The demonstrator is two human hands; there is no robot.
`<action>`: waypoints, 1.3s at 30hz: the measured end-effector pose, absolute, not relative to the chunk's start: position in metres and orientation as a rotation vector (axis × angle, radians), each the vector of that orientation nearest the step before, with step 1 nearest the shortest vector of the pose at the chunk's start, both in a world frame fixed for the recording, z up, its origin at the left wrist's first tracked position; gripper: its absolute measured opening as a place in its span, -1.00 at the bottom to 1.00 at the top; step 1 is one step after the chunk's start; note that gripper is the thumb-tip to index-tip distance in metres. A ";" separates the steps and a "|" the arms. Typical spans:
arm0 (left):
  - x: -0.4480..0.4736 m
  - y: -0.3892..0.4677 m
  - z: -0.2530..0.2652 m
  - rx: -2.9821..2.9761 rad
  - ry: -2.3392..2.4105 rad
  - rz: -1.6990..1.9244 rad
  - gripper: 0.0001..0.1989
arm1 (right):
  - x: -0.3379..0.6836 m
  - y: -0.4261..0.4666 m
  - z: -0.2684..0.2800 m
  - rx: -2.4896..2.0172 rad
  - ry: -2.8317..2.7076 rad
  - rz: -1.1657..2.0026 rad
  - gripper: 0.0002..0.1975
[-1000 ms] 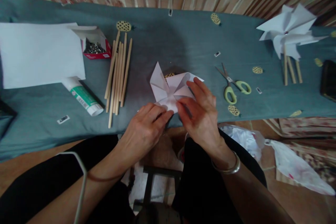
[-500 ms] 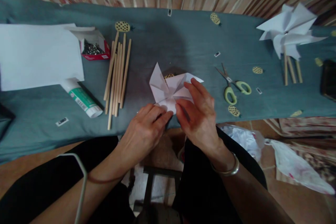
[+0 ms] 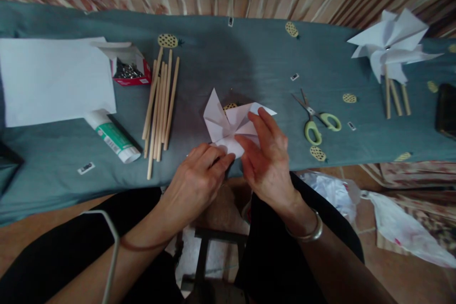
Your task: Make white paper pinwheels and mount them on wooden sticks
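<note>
A white paper pinwheel (image 3: 228,128) with folded, pointed blades lies near the table's front edge, partly covered by both hands. My left hand (image 3: 201,173) is closed, its thumb and fingers pinching the pinwheel's lower edge. From the right, my right hand (image 3: 267,161) presses a fingertip at the centre, while its other fingers rest over the right blade. Its thumb is bent beneath, partly hidden. No stick is attached to this pinwheel. Right of the hands lie scissors (image 3: 312,114) with green handles, blades slightly apart.
Several wooden sticks (image 3: 160,109) lie left of the hands. Farther left are a glue stick (image 3: 116,137), a red box (image 3: 131,69) of small metal pins and white paper sheets (image 3: 53,80). Finished-looking pinwheels (image 3: 392,42) on sticks lie at the far right. Plastic bags (image 3: 406,228) sit on the floor.
My right index fingertip has shifted slightly left, onto the pinwheel's centre, and the lower flap shows more. The left hand keeps its pinch. The whole view has tipped a little.
</note>
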State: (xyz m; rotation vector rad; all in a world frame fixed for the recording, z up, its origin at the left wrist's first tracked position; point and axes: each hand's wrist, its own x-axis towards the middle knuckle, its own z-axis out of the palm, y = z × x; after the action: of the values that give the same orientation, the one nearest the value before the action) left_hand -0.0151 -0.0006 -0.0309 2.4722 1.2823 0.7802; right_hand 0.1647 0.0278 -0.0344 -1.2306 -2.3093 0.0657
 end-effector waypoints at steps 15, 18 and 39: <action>-0.015 -0.001 -0.031 2.450 1.285 0.781 -0.77 | 0.161 0.030 -0.036 -1.276 -2.335 0.123 -0.74; -0.015 -0.001 -0.032 2.446 1.284 0.772 -0.77 | 0.160 0.030 -0.037 -1.271 -2.335 0.104 -0.74; -0.014 0.000 -0.029 2.437 1.311 0.753 -0.80 | 0.154 0.035 -0.050 -1.352 -2.270 0.070 -0.74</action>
State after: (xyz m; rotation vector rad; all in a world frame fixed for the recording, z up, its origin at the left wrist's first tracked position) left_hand -0.0142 0.0005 -0.0292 2.4373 1.3108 0.7528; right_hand 0.1541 0.0351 -0.0497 -1.3519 -2.2704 0.0704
